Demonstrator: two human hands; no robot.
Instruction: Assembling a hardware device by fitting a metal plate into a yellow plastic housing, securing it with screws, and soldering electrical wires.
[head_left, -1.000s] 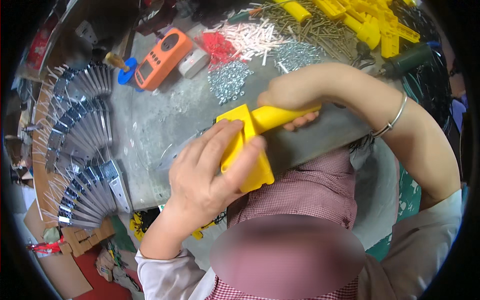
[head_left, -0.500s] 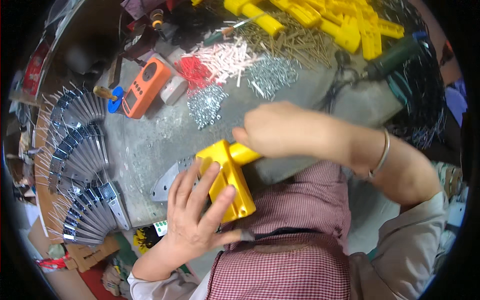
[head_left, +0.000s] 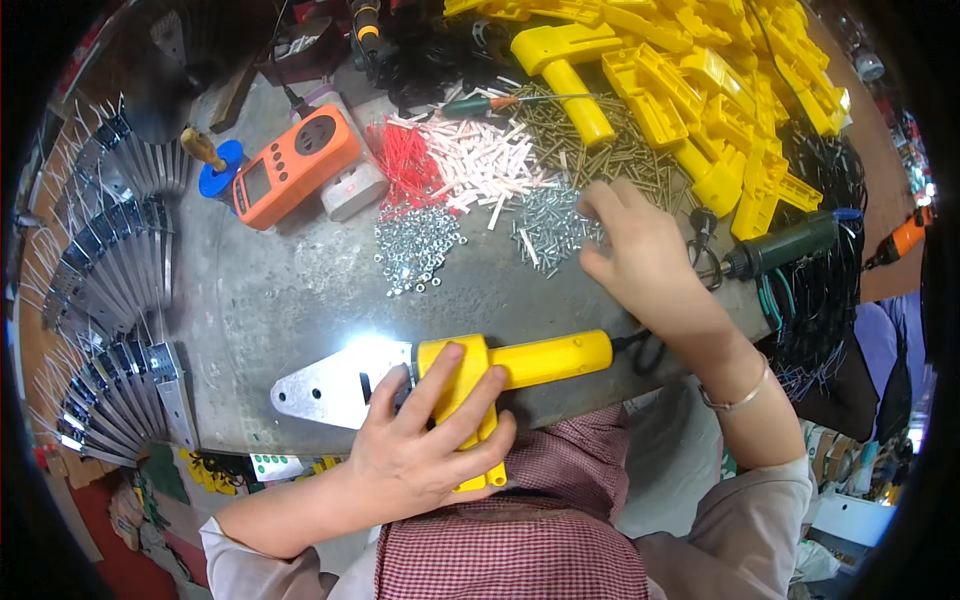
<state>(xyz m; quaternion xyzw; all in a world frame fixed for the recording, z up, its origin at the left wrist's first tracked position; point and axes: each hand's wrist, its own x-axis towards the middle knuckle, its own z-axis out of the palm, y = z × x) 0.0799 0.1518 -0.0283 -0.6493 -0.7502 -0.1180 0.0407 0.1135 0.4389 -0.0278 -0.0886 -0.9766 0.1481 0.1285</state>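
Note:
A yellow plastic tool housing (head_left: pixel 550 362) with a cord at its handle end lies along the near edge of the bench. From its head a flat, pointed metal plate (head_left: pixel 330 388) with holes sticks out to the left. My left hand (head_left: pixel 415 440) is laid over the head, fingers around it, steadying it. At the right rim of a pile of small silver screws (head_left: pixel 548 235), my right hand (head_left: pixel 640 250) reaches in with fingers bent and the thumb apart. Nothing shows in its grasp, though the fingertips are partly hidden.
Nuts (head_left: pixel 415 245), red sleeves (head_left: pixel 408 165), white sleeves (head_left: pixel 480 160) and brass-coloured screws (head_left: pixel 600 135) lie in piles. Yellow housing parts (head_left: pixel 700 90) heap at the back right, near a green power screwdriver (head_left: pixel 790 245). An orange meter (head_left: pixel 298 165) and fanned metal plates (head_left: pixel 115 270) stand left.
My right hand has moved from the yellow handle up to the screw pile. The view has shifted, and the housing now lies level, its handle pointing right, under my left hand.

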